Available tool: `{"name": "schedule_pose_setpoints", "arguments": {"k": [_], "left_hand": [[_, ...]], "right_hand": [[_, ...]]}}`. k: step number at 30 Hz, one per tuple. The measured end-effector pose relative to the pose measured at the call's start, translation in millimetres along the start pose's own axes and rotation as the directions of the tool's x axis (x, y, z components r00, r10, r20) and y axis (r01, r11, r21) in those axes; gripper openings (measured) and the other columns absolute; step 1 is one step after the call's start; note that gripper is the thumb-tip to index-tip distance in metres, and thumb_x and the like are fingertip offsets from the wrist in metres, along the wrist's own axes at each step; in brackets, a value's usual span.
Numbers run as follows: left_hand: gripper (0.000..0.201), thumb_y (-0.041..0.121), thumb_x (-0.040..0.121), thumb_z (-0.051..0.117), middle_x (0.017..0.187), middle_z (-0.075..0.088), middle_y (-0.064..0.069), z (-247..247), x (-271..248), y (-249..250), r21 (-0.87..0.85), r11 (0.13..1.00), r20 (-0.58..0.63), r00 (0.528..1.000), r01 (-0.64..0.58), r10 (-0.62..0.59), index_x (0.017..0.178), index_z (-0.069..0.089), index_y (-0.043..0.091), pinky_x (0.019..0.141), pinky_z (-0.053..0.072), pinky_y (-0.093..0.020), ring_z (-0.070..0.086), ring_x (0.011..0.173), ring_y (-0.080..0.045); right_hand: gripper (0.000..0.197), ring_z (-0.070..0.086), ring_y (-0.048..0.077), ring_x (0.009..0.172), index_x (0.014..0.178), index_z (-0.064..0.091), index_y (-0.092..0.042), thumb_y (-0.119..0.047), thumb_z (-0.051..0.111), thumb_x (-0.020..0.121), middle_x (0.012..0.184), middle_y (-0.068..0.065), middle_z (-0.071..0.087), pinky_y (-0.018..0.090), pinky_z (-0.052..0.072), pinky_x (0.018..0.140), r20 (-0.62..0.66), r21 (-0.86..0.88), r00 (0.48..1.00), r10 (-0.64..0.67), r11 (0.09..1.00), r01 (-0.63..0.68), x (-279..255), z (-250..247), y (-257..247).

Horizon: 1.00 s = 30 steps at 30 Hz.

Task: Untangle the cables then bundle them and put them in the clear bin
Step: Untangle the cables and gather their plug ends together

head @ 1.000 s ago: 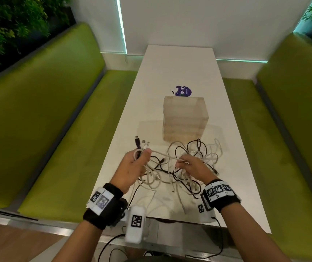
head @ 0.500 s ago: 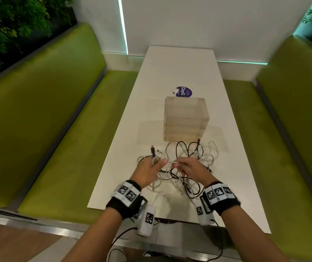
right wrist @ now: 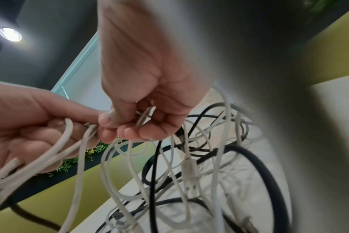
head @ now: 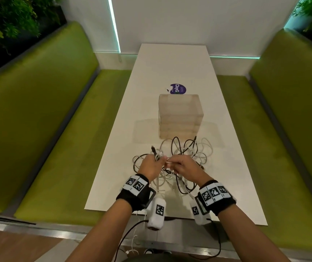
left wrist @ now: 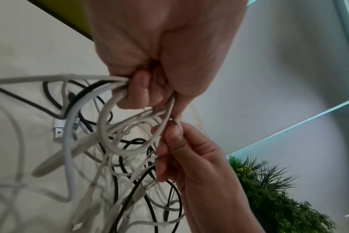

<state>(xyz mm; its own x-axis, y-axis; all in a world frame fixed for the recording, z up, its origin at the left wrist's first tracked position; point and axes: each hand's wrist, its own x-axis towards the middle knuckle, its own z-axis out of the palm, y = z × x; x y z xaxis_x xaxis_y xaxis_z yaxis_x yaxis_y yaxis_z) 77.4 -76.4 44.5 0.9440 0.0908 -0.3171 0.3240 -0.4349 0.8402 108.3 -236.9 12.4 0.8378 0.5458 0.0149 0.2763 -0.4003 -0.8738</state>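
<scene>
Several white and black cables (head: 181, 159) lie knotted on the white table (head: 176, 69), just in front of the clear bin (head: 180, 115), which stands upright with nothing in it that I can make out. My left hand (head: 150, 166) is curled round a gathered bunch of white strands, with a couple of plug ends sticking up past the knuckles; I judge that grip is there to anchor the sorted part while the rest gets worked loose. My right hand (head: 184, 168) pinches a single white cable between thumb and fingertips, close against the left, so the strand can be drawn out of the snarl. Much of the tangle hangs below both hands and trails onto the table, so I reckon untangling is at an early stage and bundling has not begun.
</scene>
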Motion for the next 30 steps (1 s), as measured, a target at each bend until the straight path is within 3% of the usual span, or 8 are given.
{"name": "schedule_pose_setpoints", "arguments": {"k": [5,9,12,15,20,24,27,30], "left_hand": [[0.035,0.02,0.093,0.052,0.052,0.041,0.001,-3,0,8,-0.046,0.999,-0.013,1.0,0.024,-0.024,0.059,0.045,0.015,0.054,0.034,-0.029,0.037,0.048,-0.016],[0.038,0.018,0.091,0.05,0.052,0.039,0.002,-15,-8,20,-0.044,0.998,-0.142,0.989,-0.033,0.026,0.056,0.038,0.016,0.054,0.03,-0.031,0.035,0.05,-0.017],[0.037,0.017,0.093,0.049,0.054,0.038,0.002,-30,-13,21,-0.041,0.996,-0.219,0.973,-0.085,0.074,0.059,0.036,0.014,0.047,0.028,-0.028,0.033,0.049,-0.014],[0.037,0.017,0.094,0.048,0.054,0.035,0.003,-43,-16,20,-0.137,0.985,-0.302,0.951,-0.11,0.064,0.06,0.034,0.016,0.048,0.026,-0.029,0.03,0.05,-0.013],[0.025,0.016,0.092,0.049,0.056,0.026,0.003,-80,-21,25,-0.311,0.938,-0.404,0.915,-0.15,0.012,0.07,0.038,0.015,0.044,0.02,-0.027,0.022,0.047,-0.012],[0.023,0.012,0.092,0.049,0.058,0.026,0.002,-106,-28,23,-0.398,0.897,-0.427,0.904,-0.194,0.007,0.071,0.04,0.017,0.047,0.02,-0.029,0.022,0.045,-0.009],[0.026,0.013,0.093,0.051,0.054,0.029,0.005,-113,-32,16,-0.391,0.905,-0.377,0.926,-0.169,0.01,0.069,0.042,0.016,0.047,0.021,-0.028,0.024,0.043,-0.008],[0.03,0.015,0.094,0.052,0.046,0.032,0.012,-112,-35,5,-0.359,0.921,-0.326,0.945,-0.148,0.024,0.066,0.043,0.014,0.044,0.024,-0.025,0.026,0.039,-0.006]], "right_hand": [[0.01,0.057,0.006,0.059,0.087,0.072,-0.017,-0.018,0.062,0.09,0.072,-0.003,0.063,0.022,0.045,0.059,0.026,-0.009,0.998,0.052,0.999,-0.052,2,2,2],[0.018,0.062,0.015,0.055,0.075,0.064,-0.02,-0.019,0.06,0.093,0.072,-0.008,0.059,0.021,0.045,0.052,0.003,-0.027,0.978,0.209,0.978,-0.209,3,-4,15],[0.015,0.057,0.012,0.05,0.076,0.064,-0.02,-0.023,0.063,0.091,0.078,-0.003,0.061,0.024,0.047,0.052,-0.052,-0.02,0.971,0.234,0.972,-0.235,5,-11,20],[0.011,0.06,0.013,0.068,0.081,0.068,-0.02,-0.025,0.064,0.089,0.085,-0.001,0.065,0.035,0.05,0.07,-0.052,-0.208,0.975,0.217,0.952,-0.224,11,-14,28],[0.014,0.055,0.014,0.079,0.088,0.072,-0.015,-0.021,0.06,0.091,0.089,0.001,0.063,0.029,0.037,0.069,-0.101,-0.265,0.965,0.241,0.929,-0.26,12,-17,38],[0.01,0.059,0.01,0.081,0.085,0.07,-0.026,-0.025,0.061,0.089,0.088,-0.006,0.065,0.028,0.042,0.069,-0.076,-0.186,0.97,0.231,0.952,-0.242,9,-18,40],[0.006,0.058,0.005,0.065,0.089,0.067,-0.022,-0.018,0.061,0.089,0.084,-0.008,0.067,0.021,0.046,0.057,-0.081,-0.078,0.964,0.252,0.963,-0.258,8,-19,31],[0.006,0.064,0.021,0.063,0.089,0.063,-0.016,-0.011,0.06,0.088,0.083,0.002,0.07,0.032,0.051,0.051,-0.059,0.037,0.968,0.244,0.97,-0.242,4,-21,23]]}}
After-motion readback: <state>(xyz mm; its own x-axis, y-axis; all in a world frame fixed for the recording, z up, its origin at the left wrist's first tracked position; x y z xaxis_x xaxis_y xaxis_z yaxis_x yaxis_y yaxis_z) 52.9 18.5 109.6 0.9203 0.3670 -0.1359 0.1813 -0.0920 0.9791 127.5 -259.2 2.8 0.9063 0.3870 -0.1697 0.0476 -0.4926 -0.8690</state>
